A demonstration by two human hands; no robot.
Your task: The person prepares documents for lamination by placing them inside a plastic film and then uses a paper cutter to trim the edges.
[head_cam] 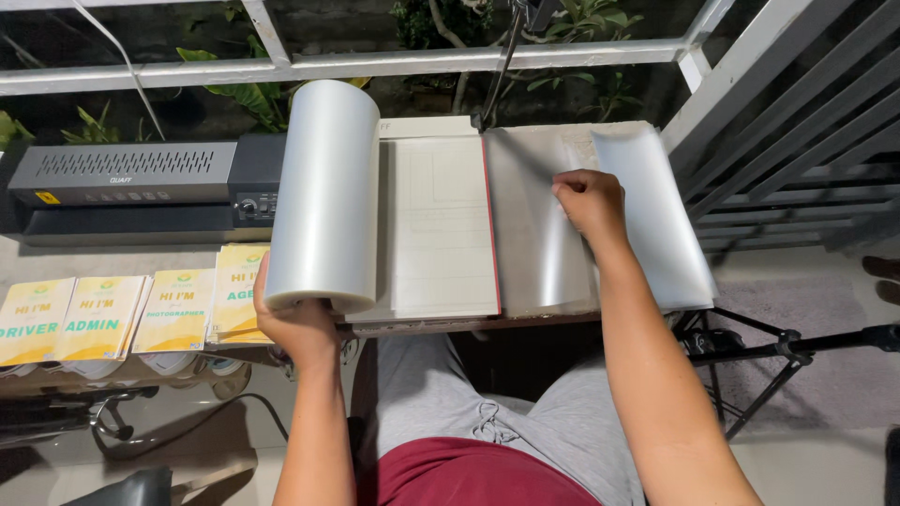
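Clear, glossy film is wound into a fat roll (323,192) at the centre-left of the frame, a smooth milky cylinder standing on end along the left edge of a flat cutter board (441,225). Its loose sheet (539,225) runs rightward across the board, thin and slightly rippled, over a red-edged rule (the board's pale face shows faint printed lines). The left hand (298,323), at lower centre-left, cups the roll's near end from below, fingers curled round its rim, forearm coming straight up from the lap. The right hand (589,201), upper right of centre, is closed in a pinch on the sheet, wrist bent and knuckles raised, arm stretched diagonally. Yellow cards (131,314) lie fanned in a row at lower left, below a boxy grey laminator (131,192) with a slotted top.
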